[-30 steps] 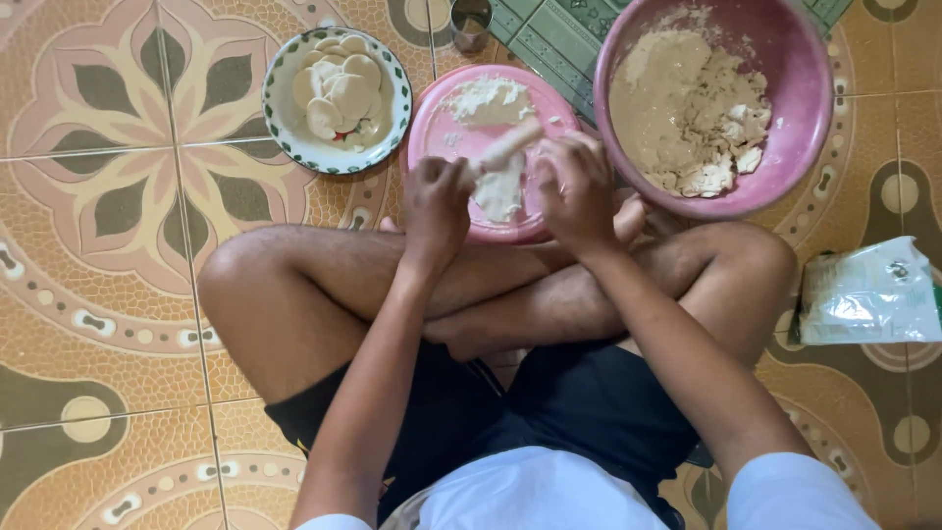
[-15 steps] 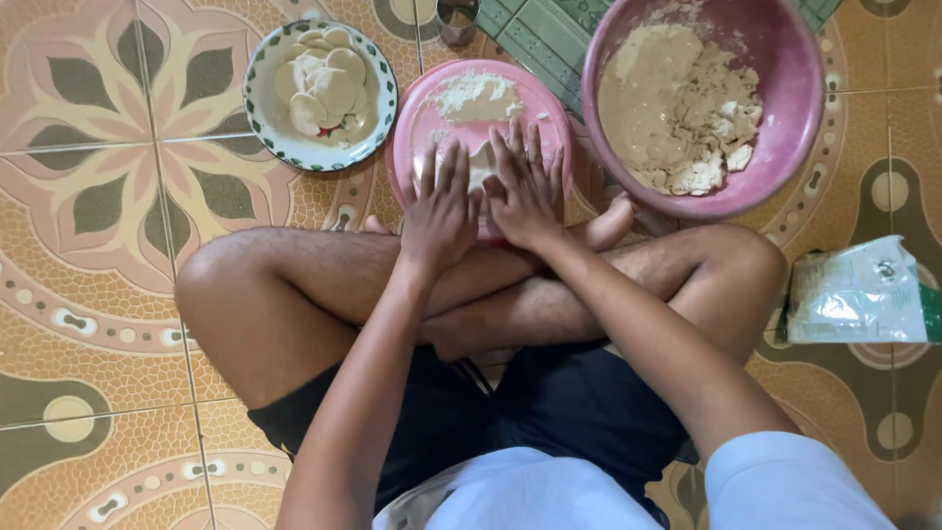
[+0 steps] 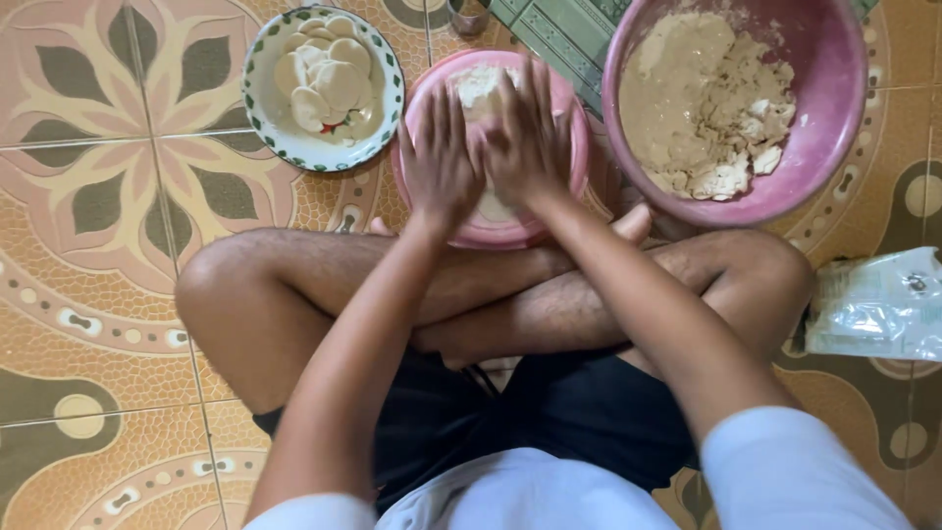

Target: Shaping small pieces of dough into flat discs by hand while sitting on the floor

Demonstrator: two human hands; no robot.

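Both hands have slid forward over the pink plate, left hand and right hand spread flat side by side, seemingly flattening the dough beneath their palms.

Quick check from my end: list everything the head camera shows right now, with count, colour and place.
Pink plate: one, pink, on the floor in front of the crossed legs, under both hands.
Dough lump: one, pale, on the pink plate at its far side.
Pink basin: one, pink, far right, holding beige dough.
Patterned plate: one, white with green rim marks, far left, holding flat pale dough discs.
Plastic bag: one, clear, right edge beside the knee.
Mat: one, green, top centre.
Floor tiles: orange and brown flower pattern.
Left hand: flat, over the pink plate.
Right hand: flat, over the pink plate.
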